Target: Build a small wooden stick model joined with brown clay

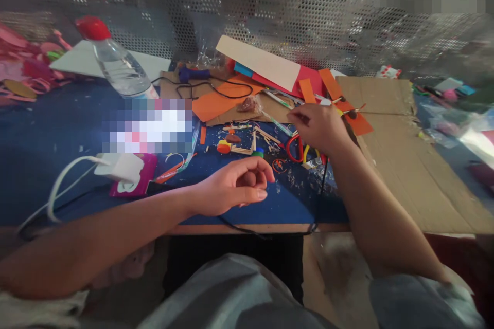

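My left hand (231, 187) hovers over the front of the blue tabletop (293, 200), its fingers curled round a small brown clay ball (247, 179). Farther off to the right, my right hand (322, 126) bends over the scraps with its fingers drawn together; whatever is between them is hidden. Close beside it lie red-handled scissors (295, 149) and a yellow loop handle (311, 154). Between the hands sits a small frame of wooden sticks (243, 150), with an orange-yellow round piece (224, 146) and a brown clay lump (232, 138) at its left.
A water bottle (119, 69) leans at the back left, behind a white charger (121, 169) with cables. Orange paper (224, 100), a cream sheet (258, 61) and a blue glue gun (193, 73) lie at the back. Cardboard (409, 164) covers the right side. A perforated metal panel (270, 10) stands behind.
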The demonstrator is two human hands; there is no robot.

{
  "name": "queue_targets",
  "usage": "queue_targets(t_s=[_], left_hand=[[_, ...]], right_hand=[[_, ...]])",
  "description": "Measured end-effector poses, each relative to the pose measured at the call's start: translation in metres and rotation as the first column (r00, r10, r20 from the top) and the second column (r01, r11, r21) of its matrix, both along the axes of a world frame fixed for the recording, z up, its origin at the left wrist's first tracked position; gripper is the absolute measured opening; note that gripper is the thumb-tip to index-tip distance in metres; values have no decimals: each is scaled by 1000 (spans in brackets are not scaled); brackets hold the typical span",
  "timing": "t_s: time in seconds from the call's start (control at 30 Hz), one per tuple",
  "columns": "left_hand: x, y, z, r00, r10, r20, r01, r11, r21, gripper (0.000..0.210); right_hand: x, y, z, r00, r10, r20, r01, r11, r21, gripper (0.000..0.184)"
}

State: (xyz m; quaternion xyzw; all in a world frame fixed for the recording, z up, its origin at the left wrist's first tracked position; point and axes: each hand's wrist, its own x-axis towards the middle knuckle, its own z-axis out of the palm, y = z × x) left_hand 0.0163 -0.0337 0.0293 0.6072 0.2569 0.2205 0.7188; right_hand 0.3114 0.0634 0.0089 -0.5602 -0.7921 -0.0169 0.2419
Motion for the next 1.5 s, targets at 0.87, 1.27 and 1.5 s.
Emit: queue_targets(t_s=[0.87,1.27,1.5], left_hand=[[-14,3,-34,956,199,217,-274,873,404,16],[-16,6,-36,932,255,258,-352,808,473,15],[-16,5,-35,942,274,193,-335,799,499,17]], right_hand=[[-28,-13,-6,837,36,-545,-193,953,-234,10],[-63,-76,26,460,0,-888,-804,425,-416,41],[-66,-74,17,449,19,-893,-786,484,-385,53]])
